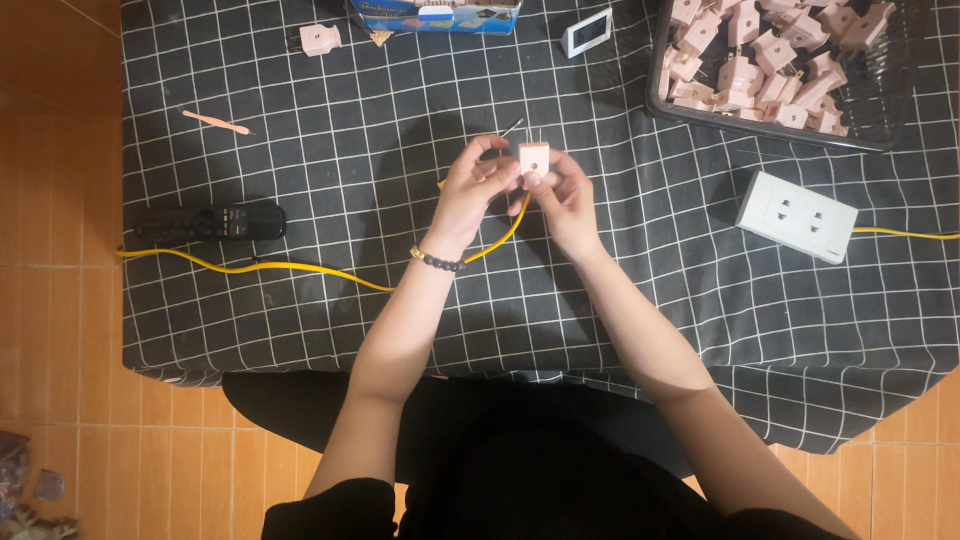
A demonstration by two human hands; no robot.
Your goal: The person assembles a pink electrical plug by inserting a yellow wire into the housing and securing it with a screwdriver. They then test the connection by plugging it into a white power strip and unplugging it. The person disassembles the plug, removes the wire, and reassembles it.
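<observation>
At the near edge of the checked black cloth (300, 320), the person's two forearms reach in over a dark lap. The left wrist wears a beaded bracelet (438, 261). Just beyond it, the left hand (470, 190) and the right hand (565, 195) meet over the middle of the cloth, both pinching a small pink plug (533, 160) between fingertips; the plug is held up off the cloth, its flat face turned toward the camera. Thin metal prongs seem to stick out past its far end, though they are too small to be sure of.

A yellow cable (300, 268) runs from the left edge of the cloth, along its near half, and curves up under the hands to the plug. Left of the hands, near the left edge, lies a black remote control (210, 222) just beyond the cable. Right of the hands, toward the right edge, sits a white socket box (796, 216) with two outlets, a yellow lead leaving it over the right edge.

Farther off, a thin pink tool (216, 123) lies toward the far left corner, and another pink plug (320, 39) rests near the far edge. A blue box (440, 17) and a small white device (587, 32) sit at the far edge, and a black tray (880, 135) heaped with pink plugs (760, 60) fills the far right corner.
</observation>
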